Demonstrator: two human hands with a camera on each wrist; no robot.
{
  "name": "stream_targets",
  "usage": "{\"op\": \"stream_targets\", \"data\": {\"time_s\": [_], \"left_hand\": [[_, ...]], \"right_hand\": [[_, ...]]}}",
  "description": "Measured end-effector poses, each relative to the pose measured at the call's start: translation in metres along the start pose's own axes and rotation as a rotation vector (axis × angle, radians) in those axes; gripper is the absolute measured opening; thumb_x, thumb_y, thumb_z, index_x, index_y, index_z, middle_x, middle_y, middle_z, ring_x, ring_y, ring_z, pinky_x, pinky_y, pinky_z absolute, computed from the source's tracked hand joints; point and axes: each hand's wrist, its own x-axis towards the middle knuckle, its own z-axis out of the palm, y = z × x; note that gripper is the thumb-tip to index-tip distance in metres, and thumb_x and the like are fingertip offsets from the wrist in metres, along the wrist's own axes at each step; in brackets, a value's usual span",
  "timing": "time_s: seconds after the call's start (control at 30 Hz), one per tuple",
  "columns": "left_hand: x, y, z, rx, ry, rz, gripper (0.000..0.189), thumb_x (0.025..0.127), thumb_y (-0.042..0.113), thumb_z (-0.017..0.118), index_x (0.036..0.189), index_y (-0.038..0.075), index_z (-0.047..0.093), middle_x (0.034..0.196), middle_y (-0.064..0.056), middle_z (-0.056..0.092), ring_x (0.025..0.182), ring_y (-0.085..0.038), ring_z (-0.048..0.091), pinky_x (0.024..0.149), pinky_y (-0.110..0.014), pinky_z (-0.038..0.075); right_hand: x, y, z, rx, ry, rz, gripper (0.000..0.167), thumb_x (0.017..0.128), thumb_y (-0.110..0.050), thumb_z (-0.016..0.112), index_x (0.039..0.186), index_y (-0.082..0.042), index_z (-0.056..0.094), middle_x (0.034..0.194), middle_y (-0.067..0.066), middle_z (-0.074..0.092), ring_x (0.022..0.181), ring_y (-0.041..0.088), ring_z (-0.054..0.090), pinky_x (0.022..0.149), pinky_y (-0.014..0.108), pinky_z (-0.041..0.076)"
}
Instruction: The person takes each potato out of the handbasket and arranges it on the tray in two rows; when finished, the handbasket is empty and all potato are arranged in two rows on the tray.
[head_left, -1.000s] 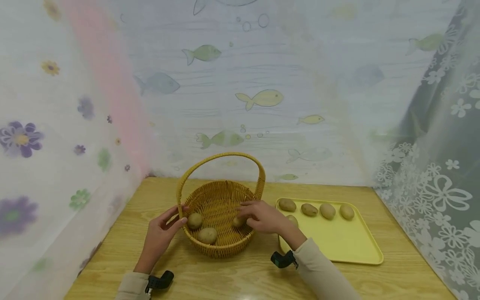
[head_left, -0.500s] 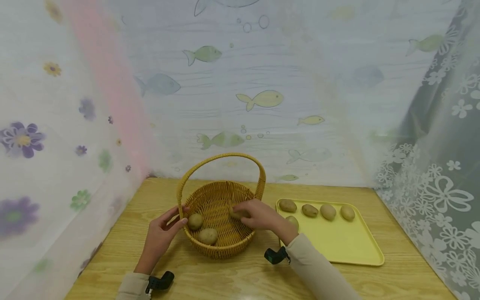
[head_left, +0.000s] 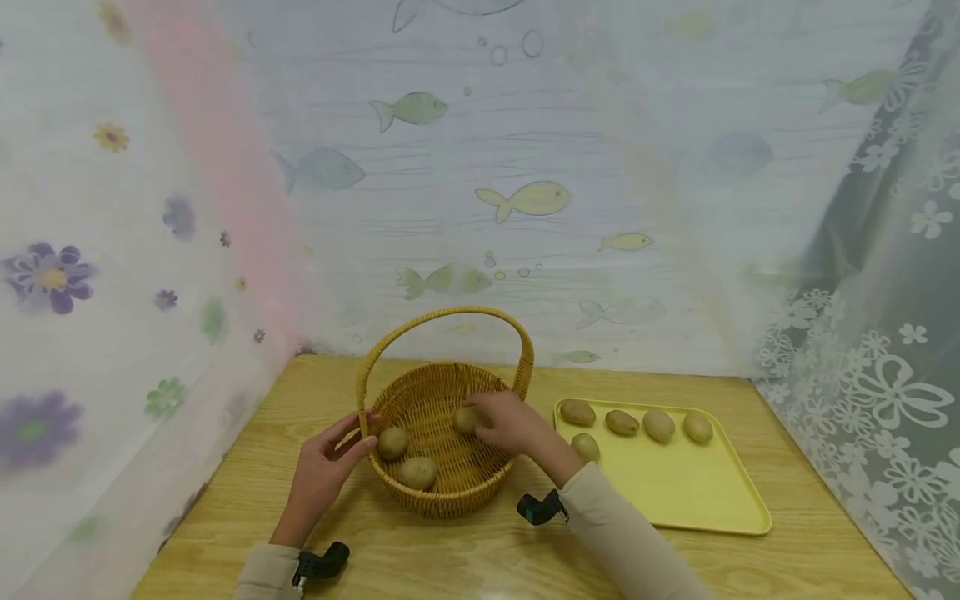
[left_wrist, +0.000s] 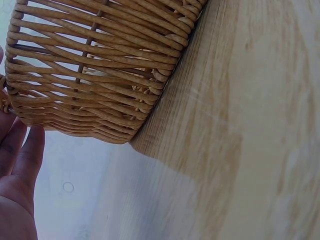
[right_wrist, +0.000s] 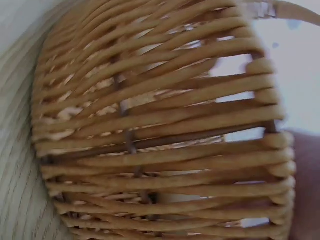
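A woven wicker basket (head_left: 442,498) with a tall arched handle stands on the table. At its left side my left hand (head_left: 324,471) grips the rim by the foot of the handle; the left wrist view shows those fingers (left_wrist: 31,155) against the weave. My right hand (head_left: 517,427) reaches over the right rim and holds a potato (head_left: 467,419) inside, partly covered by the fingers. Two more potatoes lie in the left part, one by the wall (head_left: 392,443) and one nearer the front (head_left: 417,473). The right wrist view is filled mostly by the basket's outer wall (right_wrist: 160,120).
To the right, a yellow tray (head_left: 682,492) carries several potatoes, with a row along its back edge and one potato (head_left: 585,447) at its left side. The wooden table (head_left: 450,558) ends at patterned curtains at the back and both sides.
My right hand has moved left and slightly away from me inside the basket, and the potato has shifted with it. The left hand keeps its place on the rim.
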Motion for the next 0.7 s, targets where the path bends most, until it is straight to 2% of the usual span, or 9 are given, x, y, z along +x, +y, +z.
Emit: {"op": "stream_targets", "data": {"time_s": [0.03,0.1,0.17,0.23,0.3,0.33,0.53,0.57,0.7], "left_hand": [[0.000,0.000,0.000,-0.001,0.002,-0.004,0.045,0.102,0.001,0.067,0.145,-0.008,0.056,0.136,-0.028,0.061,0.136,-0.020,0.054,0.109,-0.031,0.047],[0.000,0.001,0.000,0.000,0.003,-0.009,0.044,0.102,0.001,0.067,0.145,-0.007,0.056,0.136,-0.029,0.061,0.136,-0.020,0.054,0.109,-0.030,0.047],[0.000,0.001,0.000,0.003,0.005,-0.018,0.044,0.103,0.001,0.067,0.145,-0.007,0.056,0.136,-0.030,0.061,0.136,-0.020,0.053,0.109,-0.030,0.047],[0.000,0.002,0.000,0.000,0.009,-0.030,0.045,0.103,0.002,0.067,0.145,-0.005,0.057,0.136,-0.030,0.061,0.136,-0.020,0.053,0.109,-0.030,0.047],[0.000,0.003,0.000,0.004,0.010,-0.030,0.045,0.103,0.002,0.067,0.146,-0.004,0.057,0.136,-0.031,0.060,0.137,-0.021,0.053,0.109,-0.031,0.047],[0.000,0.003,0.000,0.007,0.011,-0.031,0.045,0.102,0.002,0.067,0.146,-0.004,0.057,0.136,-0.031,0.060,0.137,-0.020,0.053,0.109,-0.030,0.047],[-0.001,0.001,-0.002,0.010,-0.007,-0.002,0.046,0.102,0.001,0.067,0.146,-0.005,0.056,0.137,-0.030,0.060,0.138,-0.020,0.052,0.110,-0.031,0.047],[-0.001,0.000,-0.002,0.009,-0.010,0.002,0.046,0.102,0.000,0.067,0.146,-0.005,0.056,0.137,-0.029,0.060,0.138,-0.020,0.051,0.110,-0.031,0.046],[-0.001,-0.002,-0.001,0.010,-0.007,0.006,0.047,0.102,0.001,0.067,0.147,-0.006,0.055,0.137,-0.026,0.062,0.139,-0.018,0.050,0.110,-0.031,0.046]], "right_hand": [[0.000,-0.001,0.000,-0.032,-0.026,0.024,0.036,0.098,-0.006,0.070,0.134,-0.002,0.066,0.101,0.008,0.072,0.073,0.017,0.060,0.062,0.032,0.050],[0.001,-0.004,0.000,-0.050,-0.069,0.048,0.039,0.097,-0.006,0.069,0.135,-0.002,0.065,0.099,0.008,0.071,0.072,0.016,0.058,0.059,0.030,0.045],[0.002,-0.004,0.001,0.003,-0.076,0.041,0.038,0.097,-0.005,0.069,0.135,-0.002,0.065,0.105,0.009,0.072,0.083,0.019,0.065,0.066,0.031,0.053],[0.003,-0.004,0.000,0.081,-0.055,0.018,0.039,0.097,-0.002,0.068,0.137,-0.001,0.065,0.118,0.012,0.072,0.101,0.026,0.068,0.081,0.037,0.059],[0.004,-0.003,-0.001,0.126,-0.042,-0.008,0.039,0.097,0.000,0.069,0.137,-0.001,0.065,0.129,0.013,0.069,0.115,0.030,0.066,0.094,0.043,0.058],[0.005,-0.003,-0.001,0.146,-0.048,-0.015,0.040,0.097,0.001,0.069,0.138,0.000,0.065,0.132,0.014,0.067,0.111,0.032,0.067,0.095,0.046,0.057],[0.014,-0.007,0.003,0.124,-0.097,-0.052,0.045,0.098,-0.005,0.071,0.142,-0.001,0.061,0.139,0.012,0.064,0.117,0.033,0.065,0.099,0.043,0.055],[0.016,-0.008,0.004,0.135,-0.098,-0.055,0.046,0.098,-0.006,0.072,0.143,-0.002,0.061,0.140,0.012,0.063,0.124,0.032,0.062,0.103,0.042,0.054],[0.026,-0.010,0.012,0.303,-0.096,0.008,0.049,0.098,-0.011,0.074,0.145,-0.003,0.061,0.141,0.009,0.063,0.127,0.031,0.061,0.105,0.043,0.053]]}}
